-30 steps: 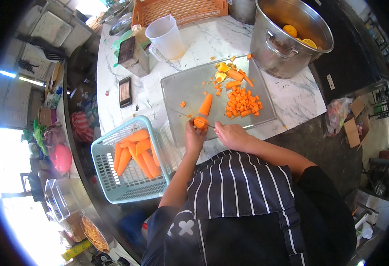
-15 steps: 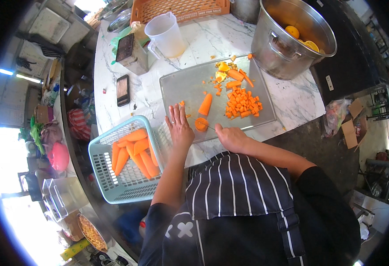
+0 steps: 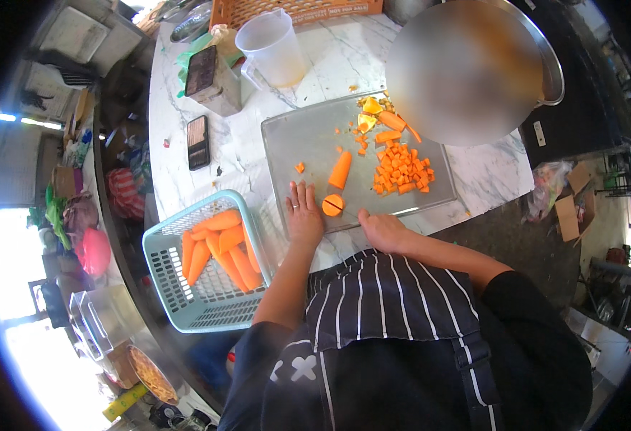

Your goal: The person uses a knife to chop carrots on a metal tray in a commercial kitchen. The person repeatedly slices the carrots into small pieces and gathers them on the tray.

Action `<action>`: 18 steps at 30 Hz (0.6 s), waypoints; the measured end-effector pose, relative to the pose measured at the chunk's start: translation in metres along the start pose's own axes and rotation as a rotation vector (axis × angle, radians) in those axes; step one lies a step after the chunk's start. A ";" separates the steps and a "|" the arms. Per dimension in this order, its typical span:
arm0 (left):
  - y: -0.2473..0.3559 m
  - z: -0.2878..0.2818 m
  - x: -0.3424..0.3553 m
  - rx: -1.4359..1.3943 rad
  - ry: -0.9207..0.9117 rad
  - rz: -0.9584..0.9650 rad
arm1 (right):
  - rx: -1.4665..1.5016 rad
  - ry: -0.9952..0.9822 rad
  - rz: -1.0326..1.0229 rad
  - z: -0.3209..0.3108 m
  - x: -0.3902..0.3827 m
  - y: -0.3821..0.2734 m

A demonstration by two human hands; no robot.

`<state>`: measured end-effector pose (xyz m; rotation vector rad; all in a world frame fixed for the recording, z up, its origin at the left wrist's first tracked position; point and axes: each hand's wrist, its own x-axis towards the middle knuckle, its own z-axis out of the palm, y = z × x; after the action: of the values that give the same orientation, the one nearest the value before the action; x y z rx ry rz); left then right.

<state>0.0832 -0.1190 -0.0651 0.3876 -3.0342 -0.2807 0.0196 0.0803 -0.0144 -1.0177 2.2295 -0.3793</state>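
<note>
My left hand (image 3: pixel 304 214) is flat with its fingers stretched out, at the near left part of the grey cutting board (image 3: pixel 294 147). Beside it stands a short carrot piece (image 3: pixel 333 205), with a dark line across its top where the knife (image 3: pixel 350 213) meets it. My right hand (image 3: pixel 384 232) is closed round the knife's handle, which its fingers hide. Just beyond lies a longer peeled carrot piece (image 3: pixel 340 170). Carrot cubes (image 3: pixel 402 169) are heaped on the right of the board. Carrot sticks (image 3: pixel 388 136) and yellow-orange peel pieces (image 3: pixel 366 123) lie behind them.
A light blue basket (image 3: pixel 249 215) of peeled carrots (image 3: pixel 225 244) stands left of my left arm. Farther back are a phone (image 3: pixel 198 142), a metal tin (image 3: pixel 220 93), a plastic jug (image 3: pixel 272 50) and an orange crate (image 3: pixel 294 14). Blur covers most of a large pot (image 3: pixel 554 68).
My left hand has come down and right, close beside the short carrot piece. The knife stays in my right hand at that piece. The view has shifted slightly.
</note>
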 end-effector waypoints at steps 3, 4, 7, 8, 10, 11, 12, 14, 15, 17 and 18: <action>0.000 0.002 0.000 -0.008 -0.112 0.008 | 0.019 -0.045 0.020 0.002 0.003 0.003; 0.000 0.003 0.000 -0.013 -0.147 0.014 | 0.028 -0.059 0.030 0.005 0.003 0.004; 0.004 -0.004 0.004 -0.057 -0.201 -0.006 | 0.036 -0.084 0.042 0.005 0.005 0.004; 0.003 -0.003 0.004 -0.049 -0.205 -0.012 | 0.032 -0.086 0.044 0.003 0.005 0.004; 0.002 0.000 0.002 -0.031 -0.214 -0.026 | 0.033 -0.082 0.022 0.005 0.005 0.005; 0.000 -0.001 0.002 -0.008 -0.214 -0.019 | 0.036 -0.072 0.015 0.006 0.005 0.006; -0.003 -0.003 0.002 0.014 -0.214 -0.013 | 0.039 -0.074 0.002 0.006 0.004 0.007; 0.002 -0.008 -0.003 -0.076 -0.116 -0.079 | 0.046 -0.067 -0.017 0.007 0.004 0.010; 0.009 -0.019 -0.012 -0.190 -0.022 -0.146 | 0.053 -0.057 -0.003 0.006 0.005 0.011; 0.029 -0.039 -0.020 -0.440 0.017 -0.235 | 0.064 -0.050 0.017 0.007 0.004 0.010; 0.044 -0.047 -0.022 -0.575 -0.031 -0.259 | 0.077 -0.035 0.028 0.008 0.004 0.011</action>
<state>0.0981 -0.0794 -0.0121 0.7176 -2.7446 -1.1389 0.0164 0.0842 -0.0274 -0.9454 2.1784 -0.4286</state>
